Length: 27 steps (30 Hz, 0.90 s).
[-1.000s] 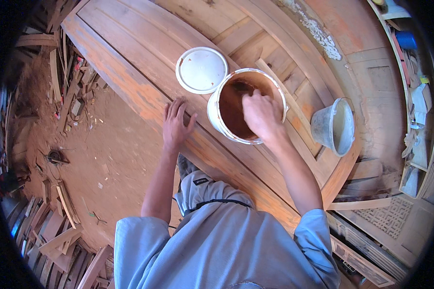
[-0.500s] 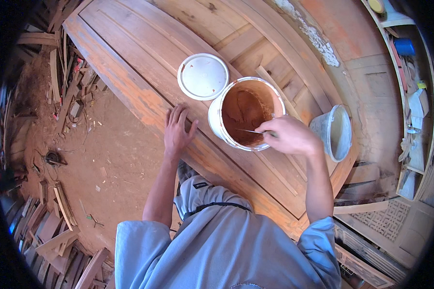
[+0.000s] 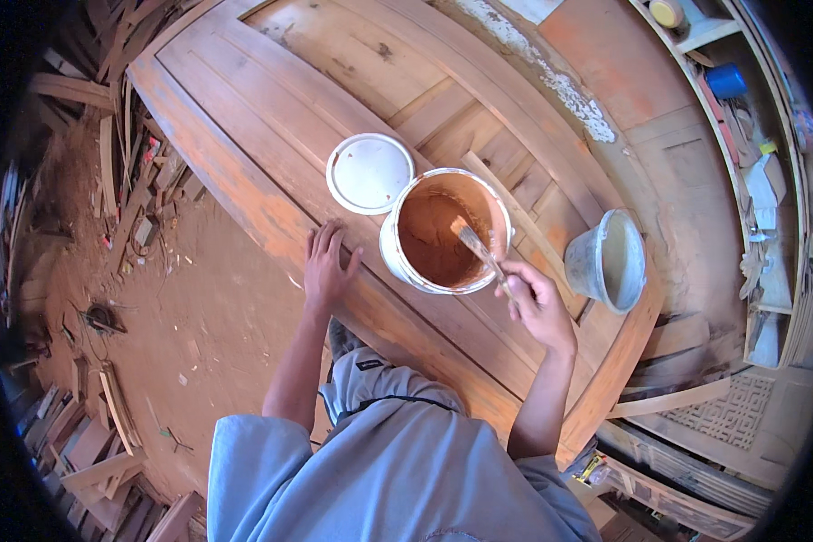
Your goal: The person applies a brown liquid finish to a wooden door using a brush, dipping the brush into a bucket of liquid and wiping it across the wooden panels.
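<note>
My right hand [image 3: 535,303] grips a putty knife [image 3: 481,250] by its handle. Its blade reaches over the rim of a white bucket [image 3: 394,262], with orange-brown paste on the tip. Thick reddish-brown paste [image 3: 429,226] lies inside the bucket and smears its inner wall. The bucket stands on a panelled wooden door [image 3: 271,117] lying flat before me. Fingers spread, my left hand [image 3: 328,268] rests on the door's near edge, left of the bucket, holding nothing. A round white lid [image 3: 369,172] lies on the door beside the bucket.
A grey translucent bucket [image 3: 596,262] sits tilted towards the door's right end. Shelves [image 3: 759,208] with various items run along the far right. Wood offcuts [image 3: 140,181] are heaped at the left, and more planks [image 3: 108,452] lie at the lower left on the dirt floor.
My right hand has drawn back toward me from the bucket, and the knife has turned so its paste-covered tip shows. My left hand stays on the door. The view has shifted slightly.
</note>
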Each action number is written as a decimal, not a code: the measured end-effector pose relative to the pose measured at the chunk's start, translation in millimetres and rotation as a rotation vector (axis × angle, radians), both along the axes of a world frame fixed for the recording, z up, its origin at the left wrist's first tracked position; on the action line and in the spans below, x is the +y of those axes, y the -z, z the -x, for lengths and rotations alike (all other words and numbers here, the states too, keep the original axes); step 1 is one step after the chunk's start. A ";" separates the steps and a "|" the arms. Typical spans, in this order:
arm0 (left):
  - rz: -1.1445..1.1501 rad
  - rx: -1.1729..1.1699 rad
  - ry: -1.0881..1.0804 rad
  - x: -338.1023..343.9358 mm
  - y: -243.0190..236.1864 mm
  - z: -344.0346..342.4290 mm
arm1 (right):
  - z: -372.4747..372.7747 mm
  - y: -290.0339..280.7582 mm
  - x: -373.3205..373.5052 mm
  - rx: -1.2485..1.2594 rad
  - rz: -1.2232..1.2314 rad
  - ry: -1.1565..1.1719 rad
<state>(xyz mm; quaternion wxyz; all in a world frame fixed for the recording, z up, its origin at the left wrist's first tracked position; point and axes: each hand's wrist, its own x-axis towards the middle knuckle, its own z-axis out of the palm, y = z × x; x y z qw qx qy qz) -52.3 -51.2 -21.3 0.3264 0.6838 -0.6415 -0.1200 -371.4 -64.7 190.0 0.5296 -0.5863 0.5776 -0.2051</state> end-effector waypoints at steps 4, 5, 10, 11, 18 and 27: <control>-0.017 -0.033 0.008 5.0 4.3 -2.7 | -53.2 -6.3 -19.2 0.686 0.423 -0.180; -0.016 -0.038 0.006 4.1 4.5 -3.1 | -70.8 -5.3 -26.6 0.809 0.394 -0.227; 0.001 -0.046 0.001 4.3 4.9 1.5 | -106.5 39.9 -73.6 1.000 0.429 -0.382; 0.000 -0.040 0.001 2.6 6.0 -0.1 | -112.9 38.9 -79.4 1.001 0.404 -0.384; -0.014 -0.017 -0.006 5.5 10.4 -4.0 | -142.3 49.1 -83.8 1.052 0.334 -0.559; -0.026 0.017 -0.007 4.6 6.1 -1.4 | -79.4 -7.7 -59.8 0.915 0.277 -0.771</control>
